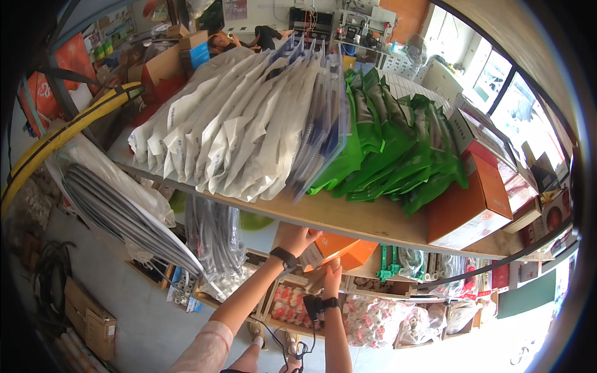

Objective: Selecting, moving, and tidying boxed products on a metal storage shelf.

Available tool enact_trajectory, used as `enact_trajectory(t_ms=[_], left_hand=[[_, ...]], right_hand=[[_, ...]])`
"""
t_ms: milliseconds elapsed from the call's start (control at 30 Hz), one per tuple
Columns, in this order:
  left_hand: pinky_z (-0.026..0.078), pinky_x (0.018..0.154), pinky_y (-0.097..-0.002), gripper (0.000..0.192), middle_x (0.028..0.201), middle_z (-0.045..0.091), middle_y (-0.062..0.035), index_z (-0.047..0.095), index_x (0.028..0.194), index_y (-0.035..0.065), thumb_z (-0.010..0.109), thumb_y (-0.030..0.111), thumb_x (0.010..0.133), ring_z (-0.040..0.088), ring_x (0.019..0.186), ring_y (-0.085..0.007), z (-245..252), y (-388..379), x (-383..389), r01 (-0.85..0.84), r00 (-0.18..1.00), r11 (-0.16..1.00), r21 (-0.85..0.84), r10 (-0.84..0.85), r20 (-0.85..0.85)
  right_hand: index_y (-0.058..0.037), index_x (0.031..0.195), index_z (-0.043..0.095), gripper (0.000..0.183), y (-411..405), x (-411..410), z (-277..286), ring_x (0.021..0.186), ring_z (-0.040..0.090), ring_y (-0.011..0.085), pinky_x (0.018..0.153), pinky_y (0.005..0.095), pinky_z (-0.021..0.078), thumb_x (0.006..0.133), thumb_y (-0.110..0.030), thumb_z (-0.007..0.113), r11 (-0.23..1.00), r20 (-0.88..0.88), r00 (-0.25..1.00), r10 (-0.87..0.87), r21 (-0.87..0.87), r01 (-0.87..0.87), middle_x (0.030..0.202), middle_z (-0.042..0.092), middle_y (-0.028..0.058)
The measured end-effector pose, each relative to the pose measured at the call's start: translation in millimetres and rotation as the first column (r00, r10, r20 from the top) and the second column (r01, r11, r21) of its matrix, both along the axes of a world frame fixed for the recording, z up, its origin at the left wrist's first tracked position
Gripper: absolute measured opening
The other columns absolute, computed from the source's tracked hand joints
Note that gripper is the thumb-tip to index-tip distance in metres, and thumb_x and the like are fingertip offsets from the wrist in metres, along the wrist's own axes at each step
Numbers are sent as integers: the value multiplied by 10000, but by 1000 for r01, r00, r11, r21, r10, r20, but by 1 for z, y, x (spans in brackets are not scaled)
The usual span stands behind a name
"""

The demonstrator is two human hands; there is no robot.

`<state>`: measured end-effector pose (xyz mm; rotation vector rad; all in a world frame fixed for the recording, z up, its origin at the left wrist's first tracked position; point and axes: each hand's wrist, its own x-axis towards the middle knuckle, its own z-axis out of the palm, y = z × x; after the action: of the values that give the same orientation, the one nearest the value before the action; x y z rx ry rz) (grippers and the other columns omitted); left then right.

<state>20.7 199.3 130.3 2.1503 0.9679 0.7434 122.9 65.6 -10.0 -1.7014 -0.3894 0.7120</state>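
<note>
Under the edge of the upper shelf, my left hand (296, 240) is at the back left corner of an orange box (333, 245) with a pale printed side. Its fingers are curled and partly hidden, so their hold on the box cannot be made out. My right hand (332, 282) is in front of that box, its fingers closed around a brown piece (318, 279), perhaps cardboard. A second orange box (359, 254) stands against the first on its right. Both wrists wear black straps.
The upper shelf (373, 224) juts over my hands, with white packets (224, 135), green packets (396, 154) and an orange carton (471, 205). Below are bins of wrapped fittings (291, 303). Grey pipe coils (126, 214) hang left. A person (252, 42) reclines at the back.
</note>
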Motion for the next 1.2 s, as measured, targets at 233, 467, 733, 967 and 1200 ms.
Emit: enact_trajectory(t_ms=[233,467,733,967,1200], left_hand=[[448,717,-360,336,955,583,-133,526,1048,57,603,254,787,565,870,-278,2,-5,-14,-13,998,994,106,20,-63],[421,798,-421,426,1114,507,-208,430,1197,64,544,251,832,502,974,-370,-3,-13,-22,-45,999,985,164,48,-15],[472,586,-401,439,838,548,-178,377,1283,77,472,211,876,564,703,-331,5,-40,-28,98,995,942,322,-92,-35],[444,676,-407,468,956,564,-226,333,1313,37,469,155,880,563,787,-372,4,-62,-21,245,967,968,58,-248,49],[443,739,-389,352,978,578,-141,530,1045,45,626,241,769,551,880,-310,17,0,-25,39,999,926,376,-22,-50]], right_hand=[[-30,1186,401,332,3,-6,7,984,527,201,808,323,456,855,-33,428,885,-454,891,11,420,202,1113,510,101],[7,1163,409,307,2,-17,64,916,523,167,770,283,444,868,-64,457,851,-289,938,-193,427,307,1070,513,90],[-3,1298,320,436,1,7,81,1051,442,185,906,295,347,900,-126,447,902,-83,981,-178,384,196,1183,455,96],[5,1339,245,518,4,36,107,1100,423,198,943,292,319,902,-180,453,913,-270,962,-36,382,141,1261,410,111],[17,1297,296,449,-13,-10,99,1102,433,221,939,317,334,901,-147,427,861,-306,942,-141,432,269,1246,420,120]])
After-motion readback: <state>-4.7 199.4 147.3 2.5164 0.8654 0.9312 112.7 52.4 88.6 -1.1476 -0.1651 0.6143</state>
